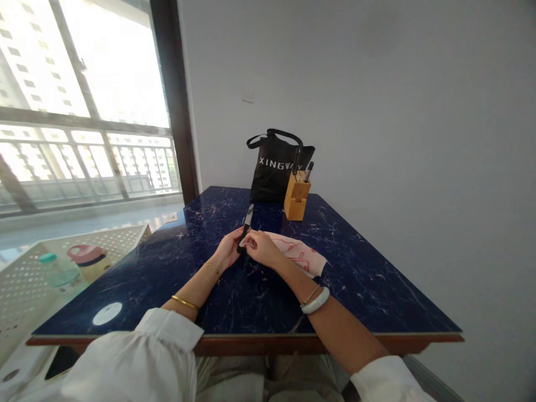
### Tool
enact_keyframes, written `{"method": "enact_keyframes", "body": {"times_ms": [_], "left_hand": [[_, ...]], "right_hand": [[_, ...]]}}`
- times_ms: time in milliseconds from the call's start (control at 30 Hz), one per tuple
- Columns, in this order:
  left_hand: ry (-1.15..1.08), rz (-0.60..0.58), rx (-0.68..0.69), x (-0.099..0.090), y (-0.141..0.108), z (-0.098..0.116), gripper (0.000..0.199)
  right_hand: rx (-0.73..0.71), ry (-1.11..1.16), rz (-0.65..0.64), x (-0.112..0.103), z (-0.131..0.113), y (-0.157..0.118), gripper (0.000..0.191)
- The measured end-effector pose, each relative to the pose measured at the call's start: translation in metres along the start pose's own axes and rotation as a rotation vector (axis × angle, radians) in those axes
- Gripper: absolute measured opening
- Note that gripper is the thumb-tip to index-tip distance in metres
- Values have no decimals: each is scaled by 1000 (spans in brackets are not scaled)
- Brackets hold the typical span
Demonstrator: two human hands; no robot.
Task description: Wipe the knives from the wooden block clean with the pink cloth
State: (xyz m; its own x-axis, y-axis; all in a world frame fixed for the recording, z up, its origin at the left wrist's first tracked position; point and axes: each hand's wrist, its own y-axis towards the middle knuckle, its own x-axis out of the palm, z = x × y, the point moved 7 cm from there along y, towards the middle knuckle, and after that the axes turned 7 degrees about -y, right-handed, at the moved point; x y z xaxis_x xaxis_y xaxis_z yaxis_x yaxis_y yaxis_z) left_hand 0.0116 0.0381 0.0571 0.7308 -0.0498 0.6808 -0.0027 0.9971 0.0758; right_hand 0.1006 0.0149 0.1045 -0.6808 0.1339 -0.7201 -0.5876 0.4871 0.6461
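Observation:
My left hand (pixel 228 249) is shut around the dark handle of a kitchen knife (pixel 248 219), whose blade points up and away from me. My right hand (pixel 262 248) sits against the knife at the base of the blade, its fingers pinching a corner of a white cloth with a pink pattern (pixel 298 253). The rest of the cloth trails over the table to the right. Both hands rest just above a dark blue marble-patterned table (pixel 251 296). My fingers hide the lower part of the blade.
A bamboo knife block (pixel 297 195) holding dark-handled knives and a black tote bag (pixel 274 167) stand at the table's far edge against a grey wall. Left of the table, a white perforated rack (pixel 25 290) holds a glass bottle (pixel 58 272) and a pink-lidded container (pixel 87 261).

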Motion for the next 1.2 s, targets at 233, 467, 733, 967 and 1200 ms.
{"method": "enact_keyframes", "body": {"times_ms": [233, 467, 733, 967, 1200], "left_hand": [[-89, 101, 126, -15, 9, 18, 21], [-62, -31, -55, 22, 4, 6, 19], [902, -175, 138, 5, 12, 11, 31], [1429, -348, 457, 10, -11, 2, 35], [1427, -249, 454, -1, -9, -4, 30]], "right_hand": [[-59, -216, 21, -27, -8, 5, 44], [-293, -420, -77, -31, -14, 14, 30], [271, -148, 575, -187, 75, -16, 21], [390, -94, 946, -273, 151, -15, 30], [414, -125, 885, -273, 177, 7, 35]]}}
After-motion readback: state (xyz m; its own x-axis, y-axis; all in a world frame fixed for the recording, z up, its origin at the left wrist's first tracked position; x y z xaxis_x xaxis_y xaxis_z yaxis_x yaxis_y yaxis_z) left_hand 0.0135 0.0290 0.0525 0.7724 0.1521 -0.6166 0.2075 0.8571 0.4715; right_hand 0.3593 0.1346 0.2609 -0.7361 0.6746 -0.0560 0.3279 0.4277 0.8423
